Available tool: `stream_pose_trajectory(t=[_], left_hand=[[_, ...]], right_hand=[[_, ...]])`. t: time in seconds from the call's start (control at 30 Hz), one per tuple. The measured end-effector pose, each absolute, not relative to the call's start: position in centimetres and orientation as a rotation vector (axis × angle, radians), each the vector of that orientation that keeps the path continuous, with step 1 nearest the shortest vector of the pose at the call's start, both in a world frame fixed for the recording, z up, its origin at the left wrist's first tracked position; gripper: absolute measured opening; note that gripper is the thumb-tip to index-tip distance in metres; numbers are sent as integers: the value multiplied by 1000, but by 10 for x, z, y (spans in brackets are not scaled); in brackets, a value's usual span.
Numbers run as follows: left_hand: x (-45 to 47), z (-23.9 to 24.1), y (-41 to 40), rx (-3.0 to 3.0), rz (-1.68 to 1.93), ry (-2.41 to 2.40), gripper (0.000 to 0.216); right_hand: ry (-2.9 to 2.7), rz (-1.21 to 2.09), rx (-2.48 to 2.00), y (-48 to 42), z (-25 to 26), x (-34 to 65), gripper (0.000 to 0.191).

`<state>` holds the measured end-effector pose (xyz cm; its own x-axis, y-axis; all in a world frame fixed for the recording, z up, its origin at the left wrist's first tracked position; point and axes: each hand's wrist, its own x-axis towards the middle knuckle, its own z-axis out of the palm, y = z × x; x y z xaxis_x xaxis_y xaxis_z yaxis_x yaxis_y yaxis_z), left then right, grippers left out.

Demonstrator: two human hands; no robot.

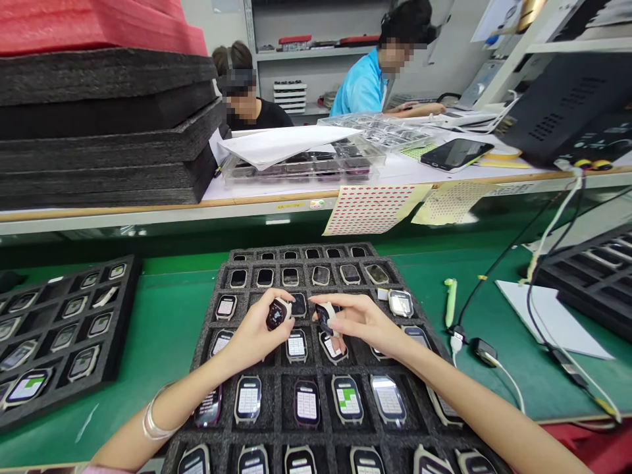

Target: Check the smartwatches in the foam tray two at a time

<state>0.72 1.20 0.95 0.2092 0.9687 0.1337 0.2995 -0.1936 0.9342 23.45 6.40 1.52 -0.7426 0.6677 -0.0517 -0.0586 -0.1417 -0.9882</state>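
While both hands hover over the tray: each pinches one watch body.
Tray: black foam tray point(276, 431), spongy and matt, cut into rounded-rectangle pockets, lying on the green table point(162, 329).
Watches in pockets: glossy rounded-rectangle smartwatch bodies point(307, 403), several with lit screens.
Left hand point(254, 332): fingers curled closed around a dark smartwatch body point(277, 313), lifted just above the tray's middle rows.
Right hand point(363, 319): thumb and forefinger clamped on a second dark watch body point(326, 317), other fingers loosely bent.
Wrist: smooth silver bangles point(155, 421) on the left forearm.
Beside tray: another foam tray point(59, 329), far left.
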Motion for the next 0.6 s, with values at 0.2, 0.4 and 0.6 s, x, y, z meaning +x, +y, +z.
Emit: stream_pose_trajectory(t=[0.2,0.4,0.6], left_hand=[[7,9,13,1596,1033,1205,27],[6,8,14,1588,1057,1213,28],[6,9,13,1547,1066,1241,25]], right_hand=[[-1631,1934,-713,65,16,234,50],[-1604,1938,-708,65,15,235,49],[-1591,1990,-654,65,13,236,44]])
